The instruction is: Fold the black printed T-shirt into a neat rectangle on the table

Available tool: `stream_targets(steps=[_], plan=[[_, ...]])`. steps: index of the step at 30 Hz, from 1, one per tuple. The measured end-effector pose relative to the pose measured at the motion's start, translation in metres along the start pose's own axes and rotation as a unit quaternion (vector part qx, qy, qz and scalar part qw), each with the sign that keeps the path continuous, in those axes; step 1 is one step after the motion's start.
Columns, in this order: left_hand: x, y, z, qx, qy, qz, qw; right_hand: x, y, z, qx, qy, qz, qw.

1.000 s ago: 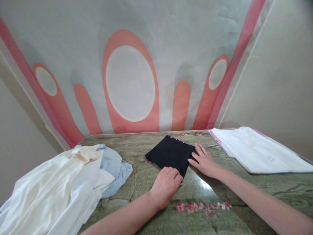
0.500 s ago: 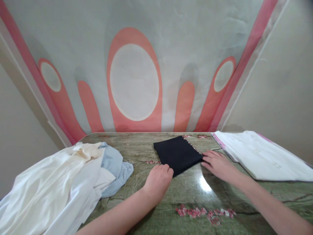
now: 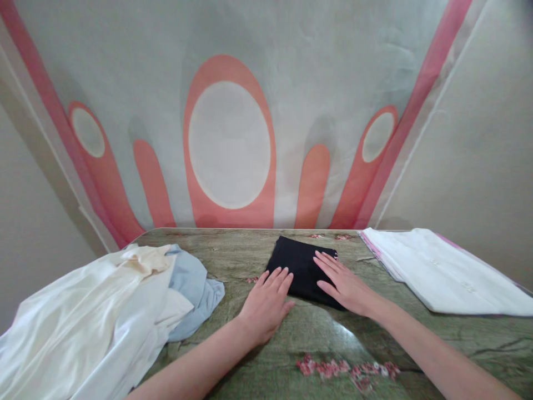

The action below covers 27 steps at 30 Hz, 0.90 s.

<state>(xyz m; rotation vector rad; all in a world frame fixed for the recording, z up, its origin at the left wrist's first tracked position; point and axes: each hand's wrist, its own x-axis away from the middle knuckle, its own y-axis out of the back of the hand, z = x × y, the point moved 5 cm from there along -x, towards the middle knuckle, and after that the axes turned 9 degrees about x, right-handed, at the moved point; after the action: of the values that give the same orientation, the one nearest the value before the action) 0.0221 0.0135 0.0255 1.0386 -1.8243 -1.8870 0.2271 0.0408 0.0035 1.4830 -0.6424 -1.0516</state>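
Observation:
A small folded black cloth [image 3: 300, 265] lies on the green marbled table [image 3: 233, 261] near its far edge. My left hand [image 3: 266, 303] lies flat and open, its fingertips on the cloth's near left edge. Flat on the cloth's right half rests my right hand [image 3: 343, 283], fingers stretched out and slightly spread. Neither hand grips anything.
A loose heap of white and cream garments [image 3: 87, 316] with a pale blue one [image 3: 191, 280] covers the table's left side. A folded white garment [image 3: 441, 266] lies at the right. A wall hanging with pink and white ovals [image 3: 229, 144] rises behind the table.
The black cloth has turned and become a narrower, thicker fold. My left hand opened from a curled grip to flat. My right hand moved from the cloth's right edge onto its top.

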Motion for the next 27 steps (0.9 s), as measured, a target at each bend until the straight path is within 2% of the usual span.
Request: stream_targets(steps=[5, 12, 16, 20, 23, 25, 27], plan=[[0.007, -0.020, -0.001, 0.021, -0.011, 0.054, 0.998, 0.002, -0.021, 0.008, 0.013, 0.005, 0.078, 0.997], [0.006, -0.020, 0.004, 0.016, -0.010, 0.081, 0.997, 0.004, -0.020, 0.008, 0.035, -0.050, 0.086, 0.994], [0.002, -0.020, 0.018, 0.017, 0.014, 0.078, 0.997, 0.014, -0.020, 0.019, 0.035, -0.062, 0.076, 0.995], [-0.001, -0.018, 0.037, 0.024, 0.037, 0.075, 0.996, 0.030, -0.014, 0.037, 0.031, -0.078, 0.076, 0.994], [-0.001, -0.018, 0.049, 0.033, 0.059, 0.072, 0.995, 0.037, -0.003, 0.047, 0.002, -0.072, 0.102, 0.992], [0.000, -0.018, 0.055, 0.048, 0.074, 0.063, 0.994, 0.036, 0.007, 0.046, -0.037, -0.042, 0.119, 0.991], [0.000, -0.018, 0.059, 0.072, 0.082, 0.047, 0.993, 0.029, 0.016, 0.032, -0.082, -0.022, 0.118, 0.989]])
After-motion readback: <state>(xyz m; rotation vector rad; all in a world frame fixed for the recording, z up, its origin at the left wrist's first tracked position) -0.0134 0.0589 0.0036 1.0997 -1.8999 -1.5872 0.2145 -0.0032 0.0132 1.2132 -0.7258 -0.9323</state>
